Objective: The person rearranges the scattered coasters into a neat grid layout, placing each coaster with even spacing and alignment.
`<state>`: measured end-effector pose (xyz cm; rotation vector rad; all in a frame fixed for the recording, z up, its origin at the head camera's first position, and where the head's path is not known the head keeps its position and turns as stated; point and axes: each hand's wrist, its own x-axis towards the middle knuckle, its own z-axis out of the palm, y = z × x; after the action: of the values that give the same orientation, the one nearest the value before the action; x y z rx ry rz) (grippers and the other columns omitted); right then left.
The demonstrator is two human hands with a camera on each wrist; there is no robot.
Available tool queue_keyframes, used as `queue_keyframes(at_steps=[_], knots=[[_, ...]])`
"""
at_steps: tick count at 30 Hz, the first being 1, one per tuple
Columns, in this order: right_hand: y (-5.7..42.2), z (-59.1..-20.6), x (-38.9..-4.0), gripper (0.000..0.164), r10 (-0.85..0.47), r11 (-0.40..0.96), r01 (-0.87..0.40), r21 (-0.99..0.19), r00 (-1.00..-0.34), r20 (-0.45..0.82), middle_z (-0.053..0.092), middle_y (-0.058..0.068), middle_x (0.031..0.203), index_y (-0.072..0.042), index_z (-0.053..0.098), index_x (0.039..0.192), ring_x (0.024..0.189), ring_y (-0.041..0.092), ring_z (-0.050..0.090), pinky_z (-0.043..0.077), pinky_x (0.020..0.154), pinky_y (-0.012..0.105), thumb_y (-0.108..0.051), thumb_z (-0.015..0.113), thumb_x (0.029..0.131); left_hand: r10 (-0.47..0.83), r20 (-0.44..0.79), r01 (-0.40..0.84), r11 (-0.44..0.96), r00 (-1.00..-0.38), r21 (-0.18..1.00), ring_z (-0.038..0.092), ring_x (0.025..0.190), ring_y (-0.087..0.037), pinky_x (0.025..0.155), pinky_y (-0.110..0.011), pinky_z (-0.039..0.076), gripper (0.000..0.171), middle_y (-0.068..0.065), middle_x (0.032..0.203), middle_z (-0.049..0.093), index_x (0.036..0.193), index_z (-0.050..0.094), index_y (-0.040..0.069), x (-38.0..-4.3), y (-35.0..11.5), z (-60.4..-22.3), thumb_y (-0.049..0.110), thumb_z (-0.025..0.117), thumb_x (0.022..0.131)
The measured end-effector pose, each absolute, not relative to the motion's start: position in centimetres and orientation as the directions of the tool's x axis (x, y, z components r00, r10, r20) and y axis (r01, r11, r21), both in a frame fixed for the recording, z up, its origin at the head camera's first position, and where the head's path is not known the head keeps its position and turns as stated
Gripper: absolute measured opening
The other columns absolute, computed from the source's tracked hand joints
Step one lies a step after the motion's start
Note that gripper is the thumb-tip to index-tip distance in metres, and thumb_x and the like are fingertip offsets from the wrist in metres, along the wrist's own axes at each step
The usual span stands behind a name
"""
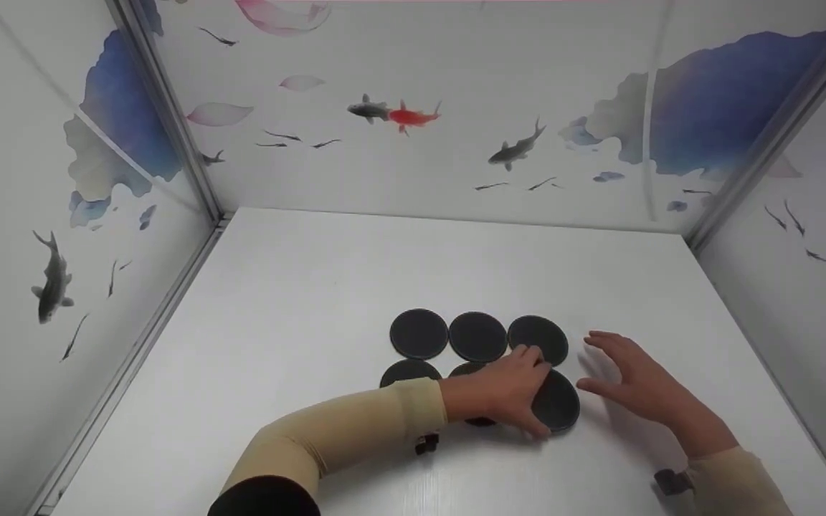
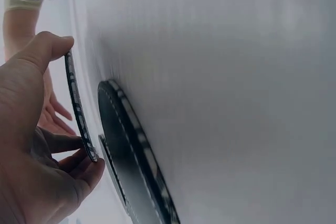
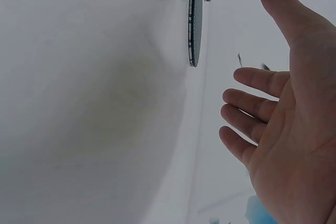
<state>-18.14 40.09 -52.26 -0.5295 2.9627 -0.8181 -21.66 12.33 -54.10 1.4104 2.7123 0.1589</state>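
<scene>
My left hand [image 1: 510, 390] grips a round black coaster [image 1: 558, 403] by its rim, at the right end of the near row. In the left wrist view the thumb is at one edge of that coaster [image 2: 79, 108] and the fingertips are at the opposite edge. The left forearm partly hides a near-row coaster [image 1: 411, 371] and the middle one. Beyond the fingertips lies a far-row coaster [image 1: 538, 337]. To the right, my right hand [image 1: 635, 376] hovers with fingers spread, apart from the coasters; its palm [image 3: 299, 135] holds nothing.
Two more black coasters, a middle one [image 1: 478, 336] and a left one [image 1: 419, 334], complete the far row on the white table [image 1: 298, 287]. White panels with painted fish stand around it, including the back wall [image 1: 456, 64]. Metal posts [image 1: 169, 107] mark the corners.
</scene>
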Motion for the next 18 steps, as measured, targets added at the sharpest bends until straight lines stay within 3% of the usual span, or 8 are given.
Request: queue_keyframes(at_steps=[7,18], knots=[[40.2,-52.3,-18.0,0.084,-0.330,0.801,-0.322,-0.504,-0.941,0.077,0.048,0.024,0.166,0.000,0.054,0.158,0.155,0.049,0.040,0.036,0.121,0.073,-0.052,0.083,0.099,0.840,-0.005,0.838,0.542,-0.543,0.060,0.048,0.121,-0.013,0.105,-0.021,0.048,0.103,-0.002,0.140,0.053,0.151,0.061,0.009,-21.5,13.2,-54.4,0.082,0.080,0.081],[40.3,-52.3,-17.8,0.085,-0.321,0.807,-0.306,-0.505,-0.945,0.060,0.047,0.024,0.167,-0.001,0.053,0.159,0.156,0.050,0.039,0.035,0.121,0.073,-0.054,0.082,0.099,0.830,-0.004,0.829,0.557,-0.558,0.050,0.047,0.120,-0.014,0.102,-0.021,0.049,0.101,-0.001,0.141,0.051,0.151,0.060,0.009,-21.6,13.7,-54.8,0.081,0.079,0.082]])
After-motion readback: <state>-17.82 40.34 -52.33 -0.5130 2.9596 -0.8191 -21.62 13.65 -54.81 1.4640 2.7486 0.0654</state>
